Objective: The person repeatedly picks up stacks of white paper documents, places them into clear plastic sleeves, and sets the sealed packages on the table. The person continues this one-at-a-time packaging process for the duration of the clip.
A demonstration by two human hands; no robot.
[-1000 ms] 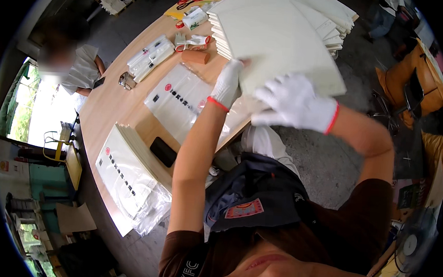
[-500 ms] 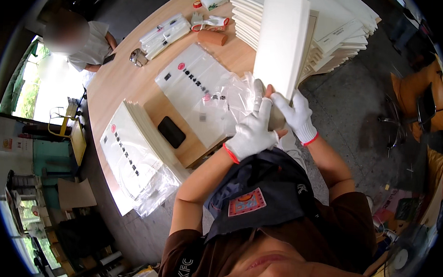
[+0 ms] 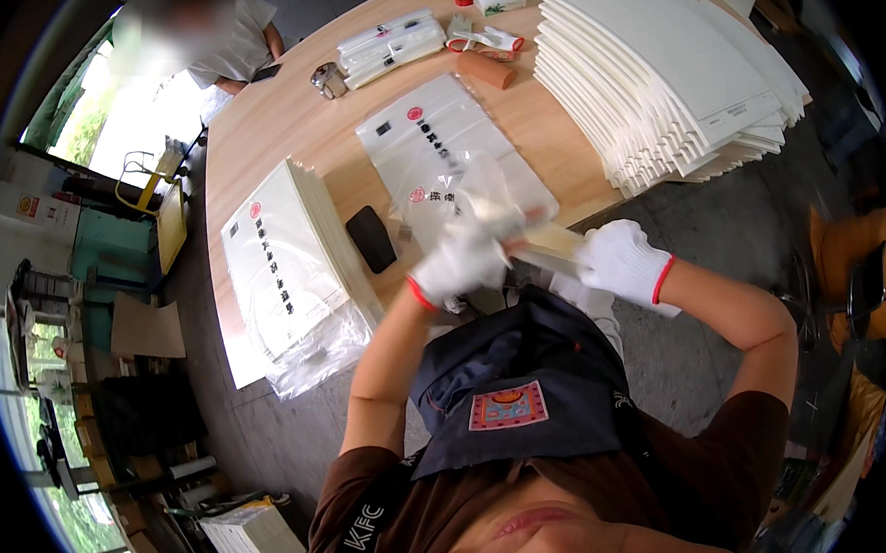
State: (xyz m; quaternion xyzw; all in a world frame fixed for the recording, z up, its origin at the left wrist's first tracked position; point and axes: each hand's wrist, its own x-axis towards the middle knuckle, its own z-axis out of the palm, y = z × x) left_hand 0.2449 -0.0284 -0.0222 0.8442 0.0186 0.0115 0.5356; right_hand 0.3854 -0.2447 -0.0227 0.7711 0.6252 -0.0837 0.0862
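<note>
Risk: the thin clear plastic bag point(image 3: 487, 194) at frame centre is likely bunching or tearing as the flat cream card bundle point(image 3: 550, 247) is catching its mouth. The left hand point(image 3: 461, 260), white-gloved, is pinching the bag film. The right hand point(image 3: 619, 261) is clamping the bundle's end at the wooden tabletop point(image 3: 291, 118) edge.

Single head view, fisheye, looks steeply down from close above wooden table point(image 3: 270, 127) edge.
</note>
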